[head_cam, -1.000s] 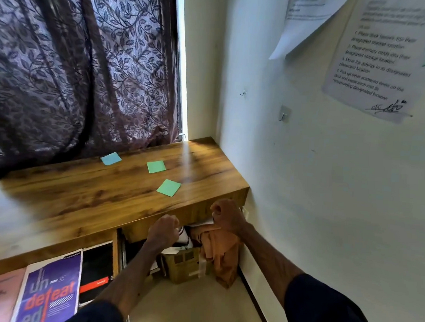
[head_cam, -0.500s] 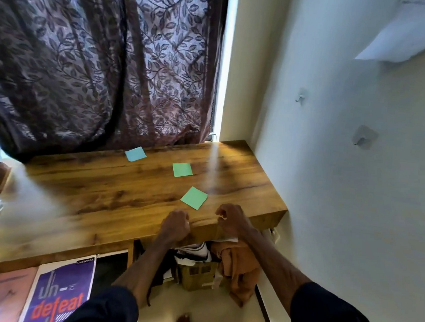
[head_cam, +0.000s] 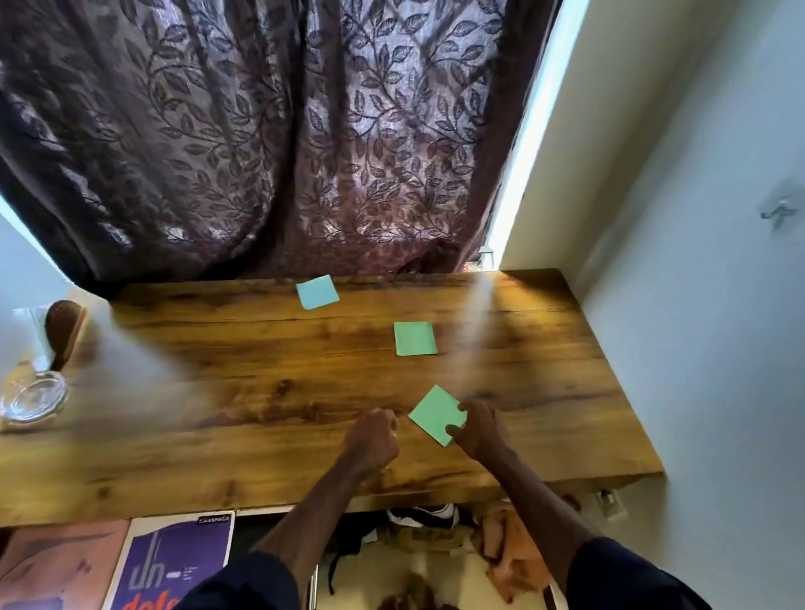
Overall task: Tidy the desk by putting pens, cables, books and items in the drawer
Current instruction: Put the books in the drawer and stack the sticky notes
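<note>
While a dark leaf-patterned curtain (head_cam: 261, 114) hung behind the wooden desk (head_cam: 249, 390), a glass dish (head_cam: 32, 399) sat at the desk's left end with a rounded brown object (head_cam: 63, 331) just behind it. Below the desk's front edge lay a purple-covered book (head_cam: 172, 567). A blue note (head_cam: 317, 292) lay toward the desk's back. The left hand (head_cam: 370, 441) rested near the front edge, curled into a fist around nothing. A green note (head_cam: 415, 338) lay mid-desk, and the right hand (head_cam: 480, 430) pinched the right edge of a second green note (head_cam: 435, 414) nearer the front. A pale wall (head_cam: 712, 341) met the desk's right end, carrying a small hook (head_cam: 783, 210).
</note>
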`<state>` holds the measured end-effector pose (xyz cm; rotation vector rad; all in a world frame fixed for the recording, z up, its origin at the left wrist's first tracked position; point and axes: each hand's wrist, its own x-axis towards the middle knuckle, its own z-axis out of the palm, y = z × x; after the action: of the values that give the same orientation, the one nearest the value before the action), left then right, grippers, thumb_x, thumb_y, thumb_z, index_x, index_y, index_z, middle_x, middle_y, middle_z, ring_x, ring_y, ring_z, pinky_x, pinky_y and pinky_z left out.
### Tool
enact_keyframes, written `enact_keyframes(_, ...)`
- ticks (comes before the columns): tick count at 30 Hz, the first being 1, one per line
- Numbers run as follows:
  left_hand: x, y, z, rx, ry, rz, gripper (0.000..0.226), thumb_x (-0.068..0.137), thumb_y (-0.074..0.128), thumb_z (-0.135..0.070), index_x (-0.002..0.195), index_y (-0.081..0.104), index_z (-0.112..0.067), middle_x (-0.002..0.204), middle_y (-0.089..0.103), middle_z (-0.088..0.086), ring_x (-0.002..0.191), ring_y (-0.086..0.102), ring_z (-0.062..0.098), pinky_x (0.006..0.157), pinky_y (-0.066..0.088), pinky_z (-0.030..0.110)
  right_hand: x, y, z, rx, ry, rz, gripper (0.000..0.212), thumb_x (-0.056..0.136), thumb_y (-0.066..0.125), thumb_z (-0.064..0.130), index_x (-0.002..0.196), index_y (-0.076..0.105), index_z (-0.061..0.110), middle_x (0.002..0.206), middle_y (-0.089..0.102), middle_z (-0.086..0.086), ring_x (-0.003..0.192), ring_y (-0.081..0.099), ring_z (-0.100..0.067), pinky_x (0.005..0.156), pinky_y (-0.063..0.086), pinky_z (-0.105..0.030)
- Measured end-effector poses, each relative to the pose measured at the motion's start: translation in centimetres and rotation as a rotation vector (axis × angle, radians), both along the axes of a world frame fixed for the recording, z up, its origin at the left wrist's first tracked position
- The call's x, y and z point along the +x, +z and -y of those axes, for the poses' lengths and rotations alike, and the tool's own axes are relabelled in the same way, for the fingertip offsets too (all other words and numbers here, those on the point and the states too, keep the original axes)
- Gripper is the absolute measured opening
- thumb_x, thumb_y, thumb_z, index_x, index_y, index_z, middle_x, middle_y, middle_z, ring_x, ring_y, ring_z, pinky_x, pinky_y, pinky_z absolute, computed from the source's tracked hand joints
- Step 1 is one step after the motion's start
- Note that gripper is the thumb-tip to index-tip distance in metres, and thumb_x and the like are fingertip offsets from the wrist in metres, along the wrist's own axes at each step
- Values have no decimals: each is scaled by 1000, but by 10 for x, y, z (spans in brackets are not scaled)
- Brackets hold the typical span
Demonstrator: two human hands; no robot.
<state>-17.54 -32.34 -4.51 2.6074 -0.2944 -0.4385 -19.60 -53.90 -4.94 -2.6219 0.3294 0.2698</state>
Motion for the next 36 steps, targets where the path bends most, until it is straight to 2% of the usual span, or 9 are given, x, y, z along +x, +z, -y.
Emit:
enact_keyframes(9, 32, -22, 13, -7, 106, -135, 25, 83, 59, -27, 106, 68, -23, 113, 67, -2, 106, 63, 19, 87, 54, 33, 51, -35, -5, -51, -36, -210, 85, 75, 83, 40, 139, 40, 5, 142, 45, -15, 131, 43, -32, 103, 42, -38)
enact_keyframes(16, 66, -34, 26, -63, 211, -209, 54, 89, 63, -32, 138, 44, -20, 134, 53, 3, 123, 54, 24, 97, 50, 41, 103, -40, -13, 76, 119, -216, 21, 88, 71, 25, 104, 72, 12, 102, 73, -6, 87, 68, -20, 68, 57, -31)
enact_keyframes(19, 87, -30, 21, -118, 344, -166, 71, 87, 70, -30, 147, 34, -16, 142, 46, 4, 130, 46, 24, 103, 47, 36, 137, -30, -22, 242, 317, -232, 13, 87, 71, 25, 96, 72, 15, 94, 71, -2, 83, 68, -18, 71, 58, -36)
enact_keyframes(22, 115, -22, -3, -289, 480, -218, 58, 87, 74, -25, 137, 51, -8, 132, 60, 8, 115, 61, 24, 88, 51, 28, 179, -19, -34, 407, 447, -254, 12, 87, 75, 28, 84, 67, 20, 81, 68, 2, 70, 66, -13, 63, 58, -39)
enact_keyframes(24, 132, -14, -28, -460, 617, -256, 42, 89, 73, -23, 124, 62, -4, 115, 70, 12, 94, 69, 24, 79, 59, 37, 208, -14, -48, 507, 327, -236, 24, 88, 74, 37, 71, 66, 20, 71, 67, 3, 62, 65, -12, 56, 55, -33)
enact_keyframes(27, 148, -4, -65, -623, 829, -200, 25, 92, 70, -21, 113, 67, -6, 99, 73, 10, 84, 72, 22, 66, 62, 40, 248, -12, -75, 588, 152, -148, 39, 86, 68, 47, 67, 70, 14, 68, 70, -3, 63, 67, -19, 65, 58, -47)
enact_keyframes(31, 159, -11, -103, -697, 985, -112, 22, 93, 69, -17, 111, 66, -6, 94, 72, 7, 74, 67, 11, 47, 51, 20, 294, 4, -120, 298, 288, -60, 24, 90, 66, 27, 101, 74, 8, 107, 73, -14, 103, 67, -29, 89, 50, -37)
enact_keyframes(34, 162, -24, -121, -705, 1017, -142, 20, 94, 68, -18, 112, 65, -10, 94, 71, 4, 78, 68, 11, 51, 53, 23, 325, 1, -151, 121, 538, -86, 53, 96, 63, 27, 142, 50, 7, 148, 49, -14, 137, 45, -29, 113, 34, -35)
enact_keyframes(36, 162, -35, -129, -715, 1021, -167, 23, 94, 68, -19, 114, 65, -9, 99, 73, 7, 82, 70, 15, 56, 56, 27, 346, -13, -167, 54, 620, -144, 66, 97, 60, 27, 153, 32, 7, 162, 27, -13, 148, 27, -29, 121, 25, -39)
